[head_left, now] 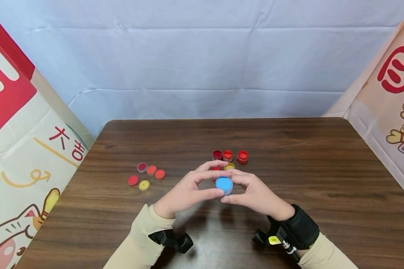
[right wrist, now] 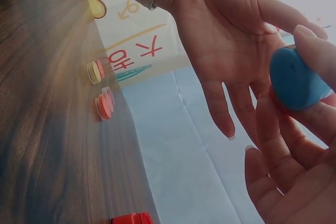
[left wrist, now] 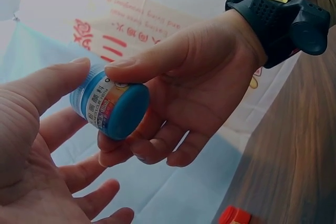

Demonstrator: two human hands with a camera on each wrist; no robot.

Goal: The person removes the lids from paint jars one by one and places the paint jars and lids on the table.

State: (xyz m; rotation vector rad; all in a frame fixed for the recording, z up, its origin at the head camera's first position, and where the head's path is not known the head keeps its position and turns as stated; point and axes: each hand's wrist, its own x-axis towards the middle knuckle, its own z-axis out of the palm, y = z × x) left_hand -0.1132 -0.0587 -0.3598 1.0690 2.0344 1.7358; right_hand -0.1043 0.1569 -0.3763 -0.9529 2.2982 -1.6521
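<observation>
Between both hands is a small blue paint pot (head_left: 224, 184), raised above the table with its round blue top facing the head camera. A printed label wraps round its side in the left wrist view. My left hand (head_left: 195, 186) pinches the pot from the left, thumb in front and fingers behind. From the right, my right hand (head_left: 256, 192) grips the same pot (left wrist: 107, 103) between thumb and fingers. Just beyond the hands stand open red paint pots (head_left: 242, 157), a dark red pot (head_left: 217, 155) and a yellow pot (head_left: 229, 166), some partly hidden by the fingers.
Left of the hands, a loose group of lids lies on the brown wooden table (head_left: 306, 157): red lids (head_left: 159, 174), a purplish-red lid (head_left: 142, 167) and a yellow lid (head_left: 144, 185). A pale blue cloth (head_left: 195, 59) hangs behind the table, with printed banners at both sides.
</observation>
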